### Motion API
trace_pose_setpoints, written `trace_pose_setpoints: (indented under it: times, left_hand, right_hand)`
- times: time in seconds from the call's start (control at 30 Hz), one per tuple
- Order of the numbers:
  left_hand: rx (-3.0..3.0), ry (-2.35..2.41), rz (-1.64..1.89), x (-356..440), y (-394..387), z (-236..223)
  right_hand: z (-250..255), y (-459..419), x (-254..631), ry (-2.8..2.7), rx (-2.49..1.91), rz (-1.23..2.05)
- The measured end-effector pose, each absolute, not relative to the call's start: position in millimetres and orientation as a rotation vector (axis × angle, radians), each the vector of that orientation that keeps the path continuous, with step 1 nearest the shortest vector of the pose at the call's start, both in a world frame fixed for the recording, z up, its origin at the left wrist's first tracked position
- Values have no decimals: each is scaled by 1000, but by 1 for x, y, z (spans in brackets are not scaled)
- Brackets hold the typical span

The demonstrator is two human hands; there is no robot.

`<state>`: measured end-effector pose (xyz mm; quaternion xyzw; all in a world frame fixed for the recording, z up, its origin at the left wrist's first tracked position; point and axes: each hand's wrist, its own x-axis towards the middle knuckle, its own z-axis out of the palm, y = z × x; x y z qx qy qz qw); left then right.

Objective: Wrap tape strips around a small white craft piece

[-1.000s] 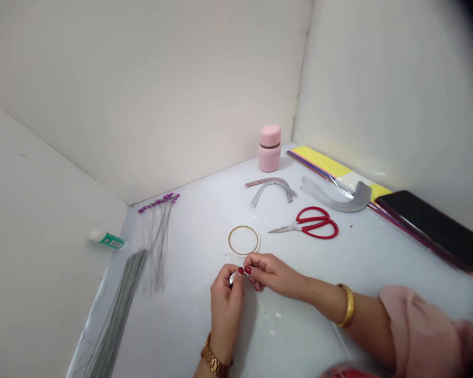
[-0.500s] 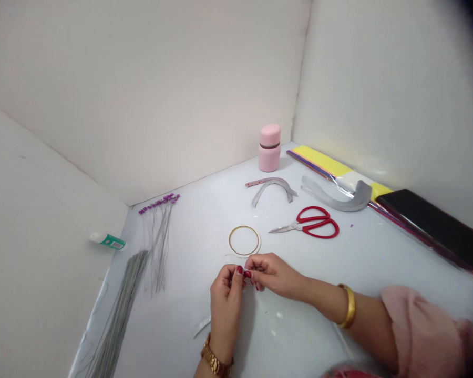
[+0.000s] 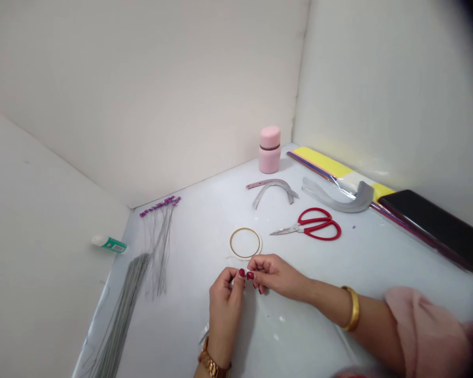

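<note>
My left hand (image 3: 224,299), with a gold wristwatch, and my right hand (image 3: 276,275), with a gold bangle, meet at their fingertips. Between them they pinch a thin silvery-white strip (image 3: 236,279), mostly hidden by my fingers. One end of a pale strip (image 3: 204,333) shows below my left hand, and I cannot tell if it is the same piece. Just above my fingers, a thin gold ring (image 3: 244,243) lies flat on the white tabletop (image 3: 299,325), with a pale band around part of it.
Red-handled scissors (image 3: 311,224) lie beyond the ring, near grey strips (image 3: 274,189) and a curled grey band (image 3: 339,197). A pink jar (image 3: 270,149) stands at the back. Bead-tipped wires (image 3: 160,206), a wire bundle (image 3: 120,310), a glue tube (image 3: 108,244) and a black phone (image 3: 433,231) lie around.
My hands stay pinched together at nearly the same spot. The pale strip end below my left hand, absent at first, has appeared. The view has shifted slightly.
</note>
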<state>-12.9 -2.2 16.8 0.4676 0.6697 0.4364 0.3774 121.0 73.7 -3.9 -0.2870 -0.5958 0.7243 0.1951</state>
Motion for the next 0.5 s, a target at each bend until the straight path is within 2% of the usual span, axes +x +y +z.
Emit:
trace_pose_setpoints:
  times: [0.3,0.5]
  left_hand:
    - [1280,1711,1169,-9,-2,15]
    - [1170,1877,1477,-12,-12,18]
  right_hand:
    - [-2,74,121,-1591,-804,2080]
    - [0,76,118,-1482,-865,2076]
